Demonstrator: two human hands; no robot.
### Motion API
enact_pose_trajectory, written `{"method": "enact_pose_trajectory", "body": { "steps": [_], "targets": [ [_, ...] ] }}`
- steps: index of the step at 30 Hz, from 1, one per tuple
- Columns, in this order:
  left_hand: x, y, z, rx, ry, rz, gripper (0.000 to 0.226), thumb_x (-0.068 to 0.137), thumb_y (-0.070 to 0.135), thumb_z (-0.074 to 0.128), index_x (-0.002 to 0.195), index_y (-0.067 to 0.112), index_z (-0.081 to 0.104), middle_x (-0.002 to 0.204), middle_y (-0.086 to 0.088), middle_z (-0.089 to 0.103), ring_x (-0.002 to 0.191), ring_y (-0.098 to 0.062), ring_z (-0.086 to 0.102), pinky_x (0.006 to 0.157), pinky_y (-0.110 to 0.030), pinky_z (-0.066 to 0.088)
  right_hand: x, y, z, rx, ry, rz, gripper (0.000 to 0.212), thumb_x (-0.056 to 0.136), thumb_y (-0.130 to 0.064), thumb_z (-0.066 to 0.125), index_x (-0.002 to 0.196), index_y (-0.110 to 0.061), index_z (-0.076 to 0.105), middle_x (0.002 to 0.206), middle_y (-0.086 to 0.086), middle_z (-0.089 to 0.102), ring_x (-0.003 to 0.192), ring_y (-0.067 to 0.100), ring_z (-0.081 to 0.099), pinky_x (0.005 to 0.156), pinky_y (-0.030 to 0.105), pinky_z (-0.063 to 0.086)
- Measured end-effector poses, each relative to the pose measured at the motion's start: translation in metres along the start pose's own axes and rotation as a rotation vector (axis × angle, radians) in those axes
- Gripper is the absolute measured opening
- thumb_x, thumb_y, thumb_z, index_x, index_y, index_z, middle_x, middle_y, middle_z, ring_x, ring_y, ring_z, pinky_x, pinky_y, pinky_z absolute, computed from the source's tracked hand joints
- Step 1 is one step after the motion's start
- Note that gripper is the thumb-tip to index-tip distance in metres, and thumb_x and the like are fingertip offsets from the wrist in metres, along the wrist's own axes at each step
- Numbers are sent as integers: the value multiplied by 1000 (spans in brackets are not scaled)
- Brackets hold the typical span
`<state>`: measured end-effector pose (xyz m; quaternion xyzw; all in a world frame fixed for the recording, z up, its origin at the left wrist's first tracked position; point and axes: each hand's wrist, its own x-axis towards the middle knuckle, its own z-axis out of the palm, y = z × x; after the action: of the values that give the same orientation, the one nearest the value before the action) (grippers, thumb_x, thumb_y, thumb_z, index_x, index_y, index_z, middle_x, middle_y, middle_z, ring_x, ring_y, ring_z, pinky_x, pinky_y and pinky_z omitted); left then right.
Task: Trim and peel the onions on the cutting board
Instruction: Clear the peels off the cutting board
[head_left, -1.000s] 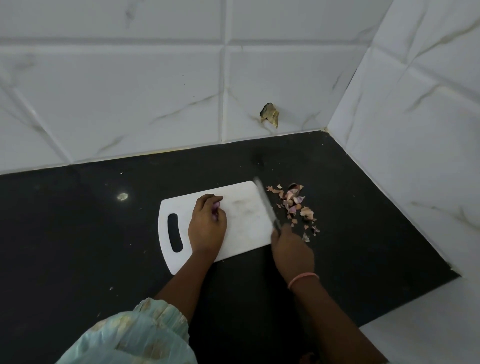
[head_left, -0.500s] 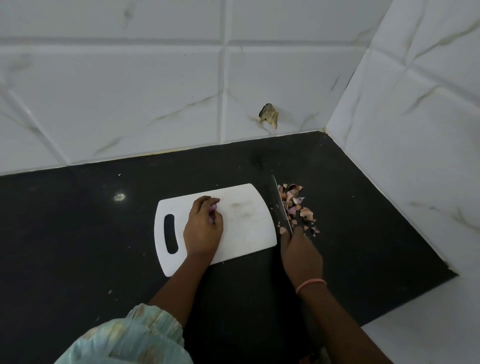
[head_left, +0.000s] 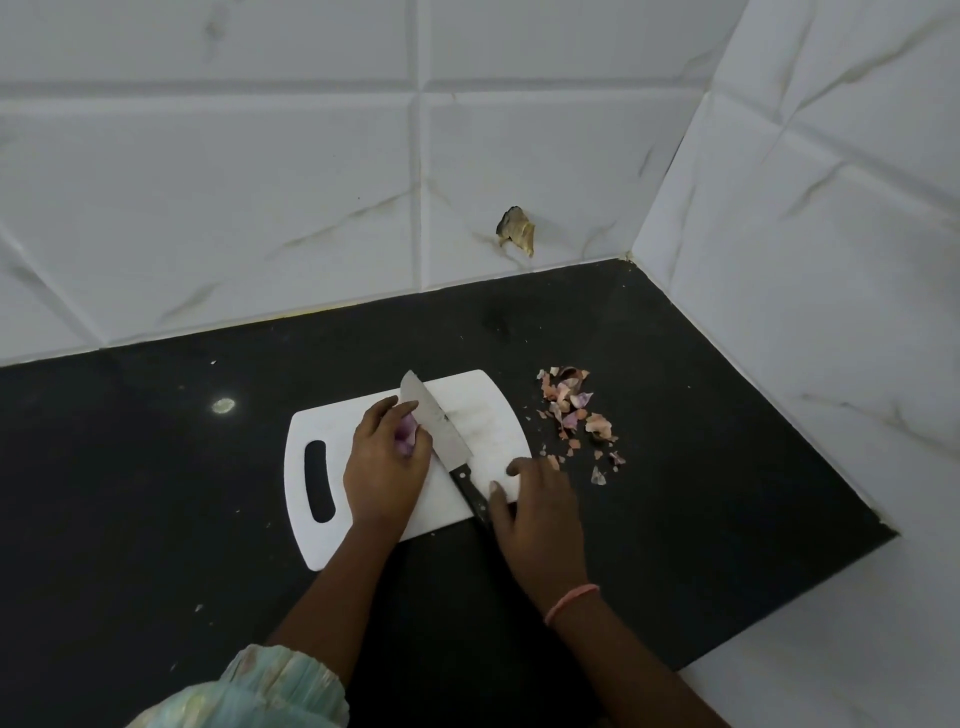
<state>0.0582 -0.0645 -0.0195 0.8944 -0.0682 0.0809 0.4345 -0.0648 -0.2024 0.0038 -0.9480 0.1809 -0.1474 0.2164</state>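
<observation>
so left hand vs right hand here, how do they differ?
The left hand curls its fingers round a purple onion on the white cutting board; the right hand has its fingers relaxed and holds nothing. The left hand lies mid-board beside the knife blade; the right hand sits at the board's right edge, next to the knife's handle. Only the right wrist wears a pink band. Both hands are low over the board.

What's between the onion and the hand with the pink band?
In the head view, the knife lies on the board between the onion and the right hand, its blade beside the onion and its handle by the thumb.
</observation>
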Motion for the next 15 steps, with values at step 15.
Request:
{"method": "enact_pose_trajectory", "body": {
  "steps": [15],
  "targets": [
    [45,95,51,503,-356,315,52,95,53,51,144,38,44,160,3,31,151,-23,17,121,-54,3,75,100,-9,-92,-100,142,98,81,-72,50,152,-19,9,162,8,2,149,24,3,121,39,6]
  ]
}}
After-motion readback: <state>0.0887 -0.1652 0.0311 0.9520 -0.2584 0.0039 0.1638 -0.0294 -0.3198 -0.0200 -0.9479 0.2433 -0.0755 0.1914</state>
